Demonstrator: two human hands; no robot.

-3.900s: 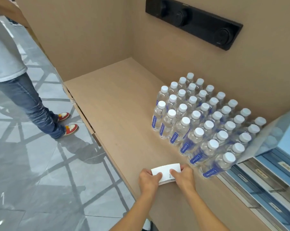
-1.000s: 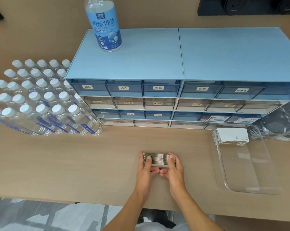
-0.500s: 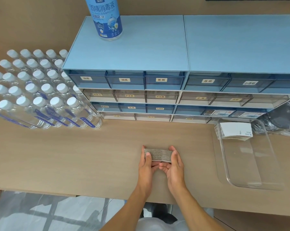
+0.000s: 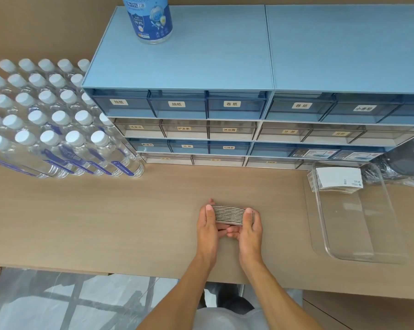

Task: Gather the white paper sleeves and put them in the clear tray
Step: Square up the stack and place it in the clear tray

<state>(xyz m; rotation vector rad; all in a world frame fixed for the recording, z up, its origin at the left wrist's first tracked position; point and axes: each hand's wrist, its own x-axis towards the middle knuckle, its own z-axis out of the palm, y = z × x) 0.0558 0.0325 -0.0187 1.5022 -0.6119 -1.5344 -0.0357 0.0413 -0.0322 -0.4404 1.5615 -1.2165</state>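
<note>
A stack of white paper sleeves (image 4: 228,215) stands on edge on the wooden counter, its ribbed edges facing up. My left hand (image 4: 209,228) presses its left end and my right hand (image 4: 248,231) presses its right end, so both hold the stack between them. To the right lies the clear tray (image 4: 358,239), with a second pile of white sleeves (image 4: 337,179) lying flat in its far end. The tray's near part holds nothing.
Blue drawer cabinets (image 4: 189,67) with labelled drawers stand behind the hands. A sanitiser bottle (image 4: 150,17) sits on top. Several water bottles (image 4: 58,120) fill the left of the counter. Black bags (image 4: 406,158) lie far right. The counter's front edge (image 4: 82,270) runs below my wrists.
My view has turned from the bottles to the drawer cabinet. The sleeve stack, held flat before, now stands on edge between both hands. In the last second the hands hardly shifted.
</note>
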